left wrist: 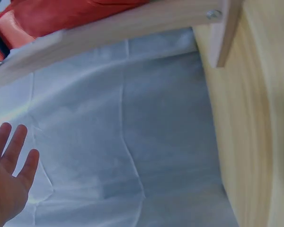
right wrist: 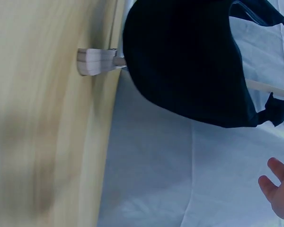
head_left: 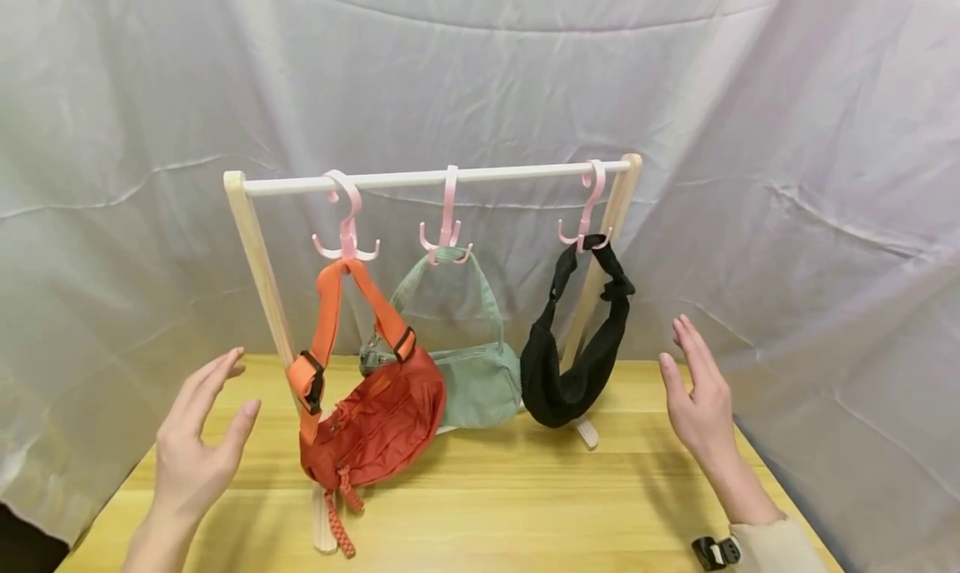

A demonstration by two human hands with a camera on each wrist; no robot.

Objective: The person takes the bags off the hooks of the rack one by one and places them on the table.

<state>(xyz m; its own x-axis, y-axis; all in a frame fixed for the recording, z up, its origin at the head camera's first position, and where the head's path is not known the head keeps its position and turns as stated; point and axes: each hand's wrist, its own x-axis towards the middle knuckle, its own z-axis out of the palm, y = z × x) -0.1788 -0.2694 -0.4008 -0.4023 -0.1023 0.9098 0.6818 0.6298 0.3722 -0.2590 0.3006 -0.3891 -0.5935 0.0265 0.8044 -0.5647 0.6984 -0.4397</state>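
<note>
In the head view my left hand (head_left: 197,444) is held up at the left with its fingers extended, holding nothing. Nearest to it hangs a red bag with an orange strap (head_left: 382,431), looped on a pink hook (head_left: 348,223). A pale green bag (head_left: 480,386) hangs from the middle pink hook (head_left: 447,215), partly hidden behind the red one. At the right, a black bag (head_left: 566,390) hangs by its knotted strap from a third pink hook (head_left: 588,206). My right hand (head_left: 702,398) is raised beside it, apart from it, fingers straight and nothing in them.
All three hooks sit on the white rail (head_left: 405,179) of a small wooden rack (head_left: 258,265). Its feet stand on the wood-grain table (head_left: 525,506). Grey cloth (head_left: 480,73) hangs behind and along both sides. A black wristband (head_left: 716,552) shows near the right sleeve.
</note>
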